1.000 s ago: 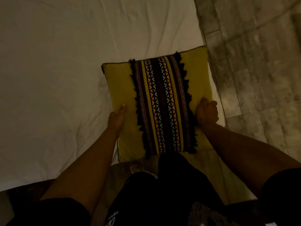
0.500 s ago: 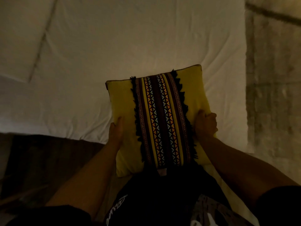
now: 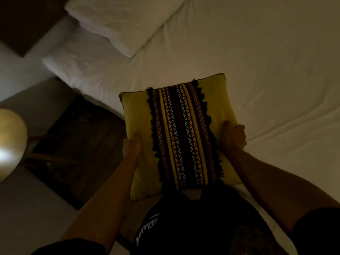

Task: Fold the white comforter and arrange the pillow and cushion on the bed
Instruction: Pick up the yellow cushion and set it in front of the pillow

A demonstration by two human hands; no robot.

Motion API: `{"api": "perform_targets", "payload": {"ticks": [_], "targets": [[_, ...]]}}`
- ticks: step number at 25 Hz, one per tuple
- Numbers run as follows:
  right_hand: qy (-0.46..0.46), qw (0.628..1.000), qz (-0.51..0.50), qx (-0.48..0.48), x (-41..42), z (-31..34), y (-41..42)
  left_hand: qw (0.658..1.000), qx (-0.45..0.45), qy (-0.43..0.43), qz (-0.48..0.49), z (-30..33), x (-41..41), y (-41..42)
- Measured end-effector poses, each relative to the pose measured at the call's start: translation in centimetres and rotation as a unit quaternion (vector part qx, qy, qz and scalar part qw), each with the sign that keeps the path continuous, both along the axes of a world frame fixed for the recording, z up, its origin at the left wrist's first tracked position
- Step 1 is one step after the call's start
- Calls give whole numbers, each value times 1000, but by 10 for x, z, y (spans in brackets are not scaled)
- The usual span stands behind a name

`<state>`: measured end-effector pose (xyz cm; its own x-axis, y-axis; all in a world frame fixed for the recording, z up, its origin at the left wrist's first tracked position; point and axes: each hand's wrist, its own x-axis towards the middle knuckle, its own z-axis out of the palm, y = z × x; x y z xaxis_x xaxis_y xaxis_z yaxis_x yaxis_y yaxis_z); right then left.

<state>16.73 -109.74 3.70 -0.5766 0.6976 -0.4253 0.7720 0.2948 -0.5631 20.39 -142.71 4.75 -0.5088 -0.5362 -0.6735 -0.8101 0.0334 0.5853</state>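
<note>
Both hands' fingers grip the yellow cushion (image 3: pixel 139 115); shirt lettering (image 3: pixel 147 230) unreadable.

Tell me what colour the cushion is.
Yellow cushion, dark fringed patterned stripe down its middle; head view.

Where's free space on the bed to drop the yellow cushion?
Both hands, left hand and right hand, grip the yellow cushion over the near bed edge. Bare sheet lies open beyond and right of it. The upper left is crowded: white pillow and folded white bedding.
</note>
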Motion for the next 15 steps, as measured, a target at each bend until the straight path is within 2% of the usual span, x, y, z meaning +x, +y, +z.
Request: {"api": "perform_targets", "payload": {"ticks": [8, 15], "targets": [[4, 997, 73, -13, -67, 7, -128, 997, -21, 20, 67, 23, -24, -119], [-2, 993, 99, -61, -160, 5, -206, 995, -50, -11, 83, 36, -105, -195]]}}
